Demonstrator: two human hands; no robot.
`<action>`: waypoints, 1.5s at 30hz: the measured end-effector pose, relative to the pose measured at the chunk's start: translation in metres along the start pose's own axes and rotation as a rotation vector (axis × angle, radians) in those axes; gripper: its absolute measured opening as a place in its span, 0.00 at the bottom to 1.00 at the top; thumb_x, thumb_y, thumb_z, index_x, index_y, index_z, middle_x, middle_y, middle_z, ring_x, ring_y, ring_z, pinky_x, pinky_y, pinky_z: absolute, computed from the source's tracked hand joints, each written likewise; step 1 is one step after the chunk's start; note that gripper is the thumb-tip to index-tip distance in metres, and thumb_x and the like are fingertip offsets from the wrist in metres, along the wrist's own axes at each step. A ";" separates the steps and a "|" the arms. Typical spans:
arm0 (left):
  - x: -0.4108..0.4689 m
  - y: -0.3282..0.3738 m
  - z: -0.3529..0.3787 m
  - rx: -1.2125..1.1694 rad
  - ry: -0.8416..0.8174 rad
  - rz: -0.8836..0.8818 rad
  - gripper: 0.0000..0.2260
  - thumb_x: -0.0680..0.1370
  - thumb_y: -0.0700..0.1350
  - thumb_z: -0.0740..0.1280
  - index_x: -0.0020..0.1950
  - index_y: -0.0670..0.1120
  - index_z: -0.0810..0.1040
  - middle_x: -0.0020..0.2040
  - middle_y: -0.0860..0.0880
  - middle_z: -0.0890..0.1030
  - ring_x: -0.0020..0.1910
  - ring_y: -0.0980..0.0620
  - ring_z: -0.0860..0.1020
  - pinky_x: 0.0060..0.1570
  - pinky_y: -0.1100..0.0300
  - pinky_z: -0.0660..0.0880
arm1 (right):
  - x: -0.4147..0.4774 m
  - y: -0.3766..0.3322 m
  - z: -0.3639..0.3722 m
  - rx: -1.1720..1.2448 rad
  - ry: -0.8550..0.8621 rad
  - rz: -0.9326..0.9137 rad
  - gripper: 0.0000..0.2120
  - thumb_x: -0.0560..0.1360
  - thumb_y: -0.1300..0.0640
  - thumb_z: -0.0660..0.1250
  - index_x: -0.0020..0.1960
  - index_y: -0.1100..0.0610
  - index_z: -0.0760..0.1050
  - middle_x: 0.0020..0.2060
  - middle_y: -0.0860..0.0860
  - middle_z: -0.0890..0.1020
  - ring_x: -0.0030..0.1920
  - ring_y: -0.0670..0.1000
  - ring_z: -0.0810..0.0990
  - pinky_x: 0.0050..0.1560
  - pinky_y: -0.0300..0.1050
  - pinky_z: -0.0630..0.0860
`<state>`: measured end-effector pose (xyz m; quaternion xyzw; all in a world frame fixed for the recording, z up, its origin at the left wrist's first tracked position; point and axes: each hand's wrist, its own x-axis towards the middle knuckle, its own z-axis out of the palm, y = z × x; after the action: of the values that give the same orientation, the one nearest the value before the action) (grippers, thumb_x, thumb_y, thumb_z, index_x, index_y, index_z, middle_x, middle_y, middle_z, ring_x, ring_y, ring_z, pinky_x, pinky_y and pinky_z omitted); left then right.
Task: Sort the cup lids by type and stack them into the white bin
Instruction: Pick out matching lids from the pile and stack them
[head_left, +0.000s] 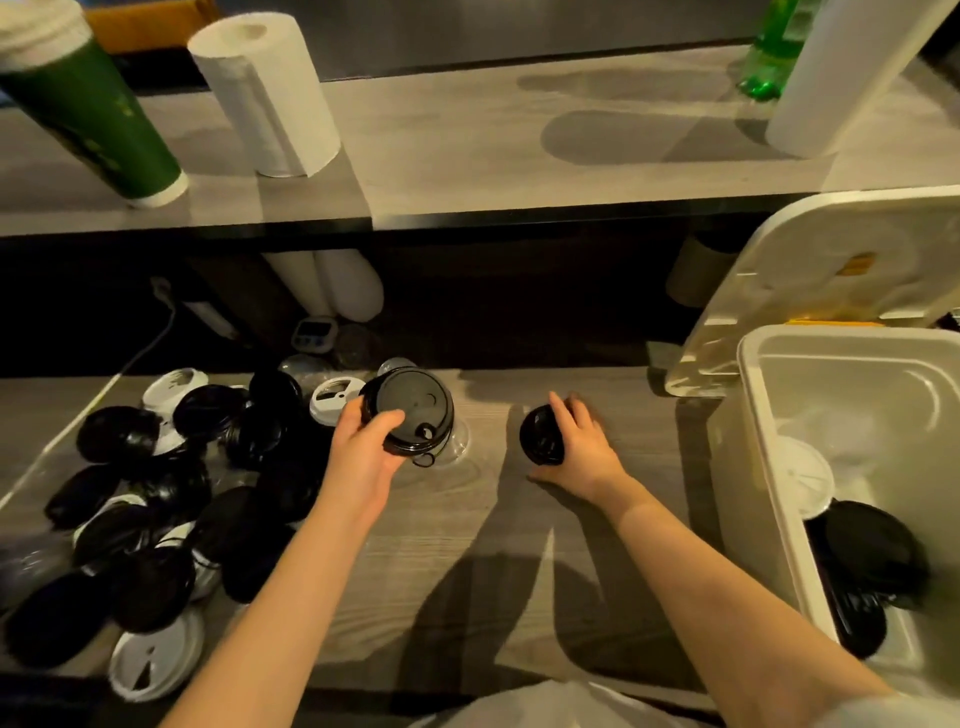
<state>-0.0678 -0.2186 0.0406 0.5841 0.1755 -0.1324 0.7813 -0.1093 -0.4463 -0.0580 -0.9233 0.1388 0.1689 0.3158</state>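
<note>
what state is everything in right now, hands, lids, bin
left hand, grips black lid stack
right hand, grips black lid
white bin, open, white and black lids inside
bin cover, off, leaning behind the bin
loose lids, unsorted pile on counter

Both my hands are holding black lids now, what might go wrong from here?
1. The left hand grips the tilted black stack by its rim; lids may slide off.
2. The right hand holds small black lids on edge on the table; released, they might roll.
3. In the white bin, leaning black lids sit beside white lids; types might mix.
</note>
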 end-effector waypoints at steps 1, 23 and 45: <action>-0.001 -0.001 0.000 0.005 -0.006 -0.006 0.11 0.77 0.32 0.59 0.55 0.45 0.73 0.53 0.45 0.79 0.54 0.46 0.78 0.54 0.48 0.75 | 0.003 -0.001 0.003 -0.053 -0.041 -0.016 0.49 0.70 0.47 0.73 0.78 0.48 0.43 0.77 0.52 0.47 0.76 0.61 0.49 0.73 0.57 0.55; -0.051 -0.016 0.092 0.014 -0.216 0.012 0.16 0.78 0.38 0.63 0.66 0.43 0.70 0.58 0.45 0.79 0.55 0.50 0.79 0.51 0.52 0.76 | -0.103 0.000 -0.105 0.270 0.574 -0.269 0.35 0.68 0.50 0.75 0.71 0.51 0.64 0.68 0.48 0.66 0.68 0.46 0.64 0.68 0.39 0.63; -0.132 -0.086 0.220 0.161 -0.464 0.041 0.10 0.78 0.36 0.62 0.58 0.42 0.75 0.50 0.48 0.82 0.48 0.54 0.82 0.40 0.65 0.77 | -0.194 0.165 -0.148 -0.300 -0.117 -0.185 0.32 0.64 0.48 0.76 0.63 0.49 0.65 0.59 0.45 0.66 0.56 0.47 0.68 0.55 0.43 0.72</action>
<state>-0.1959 -0.4532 0.0792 0.6018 -0.0319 -0.2607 0.7543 -0.3112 -0.6366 0.0409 -0.9575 0.0080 0.2112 0.1963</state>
